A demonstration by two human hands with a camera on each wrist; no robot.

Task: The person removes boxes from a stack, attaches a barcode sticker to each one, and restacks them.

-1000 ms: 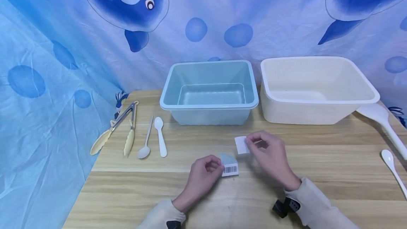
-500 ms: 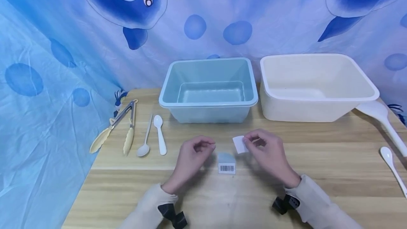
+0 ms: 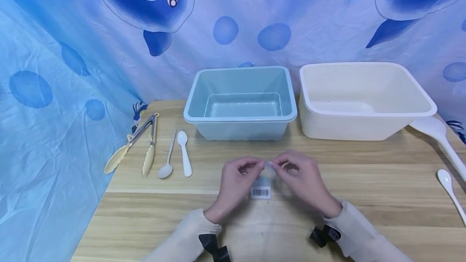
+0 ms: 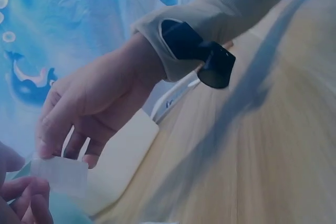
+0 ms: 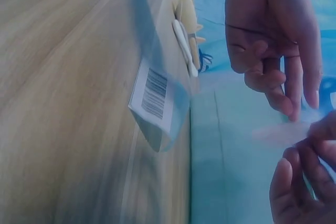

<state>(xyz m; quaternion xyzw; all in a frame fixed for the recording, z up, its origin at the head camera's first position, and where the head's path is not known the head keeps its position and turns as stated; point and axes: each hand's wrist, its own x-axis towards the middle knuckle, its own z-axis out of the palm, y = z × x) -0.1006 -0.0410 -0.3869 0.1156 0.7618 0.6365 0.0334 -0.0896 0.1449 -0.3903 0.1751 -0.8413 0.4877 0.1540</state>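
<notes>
In the head view, my left hand (image 3: 233, 183) and right hand (image 3: 303, 179) meet over the wooden table, fingertips almost together. Between them is a small white square of paper (image 4: 68, 177), seen nearly edge-on from the head. My right thumb and fingers pinch one side of it. The left thumb and index finger close on its other edge, partly covering it in the left wrist view. Just below the hands lies a curled, pale translucent piece with a white barcode label (image 3: 261, 192); the right wrist view shows its bend. No hand touches that piece.
Behind the hands stand a blue basin (image 3: 240, 130) and a white basin (image 3: 346, 128). At left lie tongs (image 3: 148, 159), a grey spoon (image 3: 165, 170) and a white spoon (image 3: 185, 161). A large white ladle (image 3: 442, 140) and a small spoon (image 3: 449, 193) lie at right.
My left hand has let go of the barcode piece, lifted away to the left, then come right to the paper square. The right hand keeps its pinch, and the square has turned edge-on.
</notes>
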